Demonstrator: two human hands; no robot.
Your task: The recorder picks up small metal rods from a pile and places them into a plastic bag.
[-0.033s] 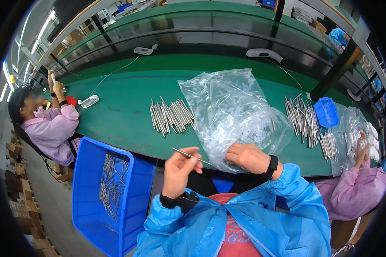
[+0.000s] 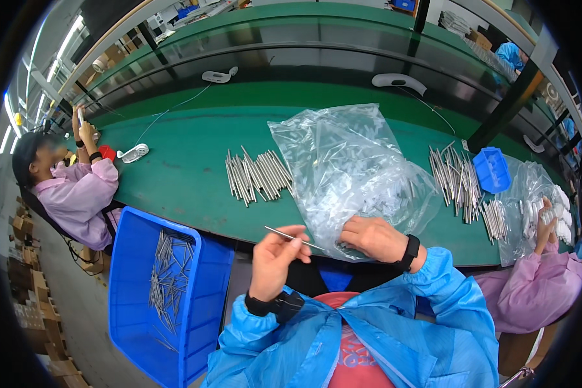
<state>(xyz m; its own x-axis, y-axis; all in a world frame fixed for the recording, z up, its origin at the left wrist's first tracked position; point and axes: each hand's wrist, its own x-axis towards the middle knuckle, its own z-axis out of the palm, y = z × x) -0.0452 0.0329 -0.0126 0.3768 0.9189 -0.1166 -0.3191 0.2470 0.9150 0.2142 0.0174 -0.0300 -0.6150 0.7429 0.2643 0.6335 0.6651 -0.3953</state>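
Pinched between the thumb and fingers of my left hand [image 2: 273, 260] is a thin metal rod [image 2: 290, 237], tilted with its right end toward the bag's near edge. My right hand [image 2: 374, 238] rests palm down at the near edge of a clear plastic bag [image 2: 330, 145], its fingers curled; what they hold is hidden. Small whitish pieces [image 2: 375, 194] fill the bag and are too blurred to name. Left of the bag lies a bundle of metal rods [image 2: 258, 174].
A blue bin [image 2: 194, 310] with loose rods stands left, below the table [image 2: 174, 194]. To the right are more rods [image 2: 456, 178], a blue tray [image 2: 491, 170] and a co-worker's hand [image 2: 547, 223] by white parts. Another person [image 2: 77, 187] sits far left.
My left hand has shifted slightly to the right with the rod, bringing its right end closer to my right hand. My right hand stays at the bag's edge.
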